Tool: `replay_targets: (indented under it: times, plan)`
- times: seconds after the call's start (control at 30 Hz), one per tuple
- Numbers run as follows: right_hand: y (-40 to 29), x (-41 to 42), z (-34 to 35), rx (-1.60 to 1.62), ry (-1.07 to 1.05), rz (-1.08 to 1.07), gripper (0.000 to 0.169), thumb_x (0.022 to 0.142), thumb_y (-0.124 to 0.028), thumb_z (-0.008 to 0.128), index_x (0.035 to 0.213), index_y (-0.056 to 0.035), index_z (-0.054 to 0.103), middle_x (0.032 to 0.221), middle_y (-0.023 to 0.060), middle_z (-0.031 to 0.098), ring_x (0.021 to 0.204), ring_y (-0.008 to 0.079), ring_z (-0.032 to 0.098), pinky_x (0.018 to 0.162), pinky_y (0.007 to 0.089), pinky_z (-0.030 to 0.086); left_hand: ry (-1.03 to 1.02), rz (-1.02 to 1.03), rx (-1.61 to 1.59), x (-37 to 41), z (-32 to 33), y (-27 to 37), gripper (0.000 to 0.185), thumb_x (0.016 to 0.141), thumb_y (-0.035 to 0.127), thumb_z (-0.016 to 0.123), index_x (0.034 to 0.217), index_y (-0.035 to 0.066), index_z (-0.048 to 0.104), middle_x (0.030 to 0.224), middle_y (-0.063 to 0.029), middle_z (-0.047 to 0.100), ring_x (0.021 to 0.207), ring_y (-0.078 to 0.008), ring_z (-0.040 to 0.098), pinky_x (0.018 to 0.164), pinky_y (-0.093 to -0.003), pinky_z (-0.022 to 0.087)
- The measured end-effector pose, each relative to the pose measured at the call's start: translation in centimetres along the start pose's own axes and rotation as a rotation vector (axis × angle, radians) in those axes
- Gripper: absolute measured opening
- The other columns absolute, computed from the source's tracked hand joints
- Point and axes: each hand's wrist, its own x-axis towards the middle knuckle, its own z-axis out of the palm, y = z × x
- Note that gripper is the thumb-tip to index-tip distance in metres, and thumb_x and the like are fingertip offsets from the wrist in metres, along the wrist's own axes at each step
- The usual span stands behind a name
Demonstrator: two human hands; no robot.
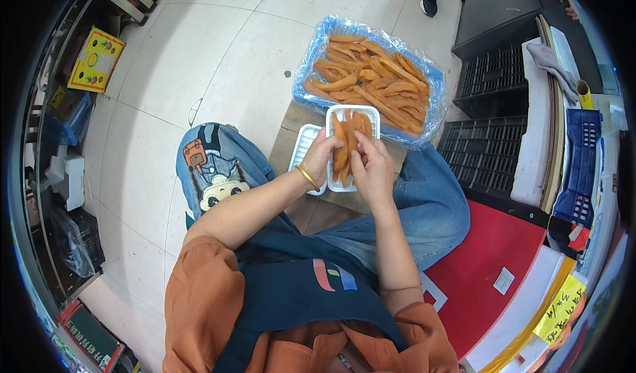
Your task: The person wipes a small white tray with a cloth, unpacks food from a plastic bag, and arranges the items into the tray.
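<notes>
A white plastic tray [372, 117] holds several orange-brown dried fruit or sweet potato strips [341, 157] laid lengthwise. My left hand [320, 158] grips the tray's left side, its thumb over the strips. On the right, my right hand [370, 167] rests its bent fingers on the strips in the tray; whether it pinches one is unclear. Another white tray [303, 147] lies partly beneath my left hand, on a wooden board or low stool [288, 133]. Just beyond stands a blue plastic crate [308, 75], lined with clear film and filled with more strips [377, 82].
Black plastic crates [489, 144] and a red panel [487, 273] are close on my right. A yellow printed carton [97, 60] sits on the left shelving. Another person's shoes [427, 3] show on the tiled floor [213, 40] at the top.
</notes>
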Motion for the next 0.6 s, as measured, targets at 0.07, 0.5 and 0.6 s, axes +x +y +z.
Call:
replay_targets:
  times: [0.07,0.5,0.6]
  plan:
    - [-0.1,0.0,0.0,-0.030,0.006,-0.050,0.033,0.081,-0.005,0.059,0.113,-0.0042,0.062,0.085,0.0137,0.056,0.074,0.0298,0.060,0.066,0.0376,0.048,-0.001,0.008,0.004,-0.1,0.3,0.1,0.046,0.083,0.006,0.048,0.127,0.006,0.039,0.116,-0.0098,0.055,0.107,-0.0207,0.056,0.094,-0.0346,0.045]
    - [-0.8,-0.6,0.8,-0.028,0.052,-0.093,0.020,0.081,-0.003,0.057,0.100,0.0013,0.063,0.088,0.0157,0.060,0.079,0.0322,0.062,0.070,0.0390,0.050,0.041,0.050,0.000,1.0,-0.3,0.0,0.033,0.086,0.012,0.058,0.117,0.007,0.048,0.108,-0.0059,0.060,0.098,-0.0158,0.060,0.085,-0.0306,0.050]
    - [-0.6,-0.3,0.6,0.110,0.050,0.009,0.020,0.080,-0.006,0.062,0.098,0.0002,0.063,0.085,0.0142,0.059,0.076,0.0307,0.062,0.066,0.0389,0.049,0.055,0.040,-0.028,1.4,-0.4,0.0,0.032,0.091,0.022,0.054,0.119,0.007,0.048,0.110,-0.0058,0.060,0.098,-0.0160,0.060,0.085,-0.0311,0.050]
